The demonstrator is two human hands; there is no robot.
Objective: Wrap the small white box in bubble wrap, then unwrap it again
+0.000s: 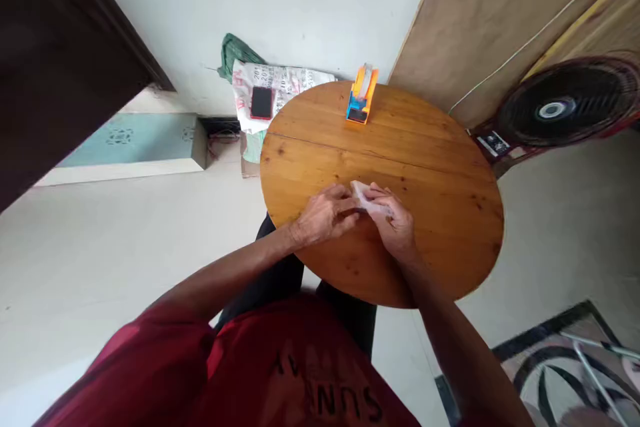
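Two bare hands meet over the near half of a round wooden table [435, 213], which serves here as the reference for all positions. The right hand [395, 220] is closed on a translucent whitish piece [362, 195], thin and apparently plastic, which it holds just above or against the tabletop; fingers cover much of it, so its full outline and exact nature cannot be made out. The left hand [326, 215], fingers bent, lies at the piece's left end; whether it pinches the piece or only touches it, I cannot tell from where I stand.

At the table's far edge stands an orange-and-blue tape dispenser [371, 95], its markings too small to read. Beyond the table's far left rim, a dark-screened phone with a red edge [261, 102] lies on a white printed bag [300, 77]; the tabletop hides part of this bag, and its print is only partly legible. A crumpled green bag [237, 52] sits behind it.

Right of the table, a round fan [570, 107] is cut off at the margin, its blades indistinct. On the near side, the table conceals part of the wearer's dark trousers [285, 273]; the lettering on the red shirt [260, 360] appears inverted and incomplete.
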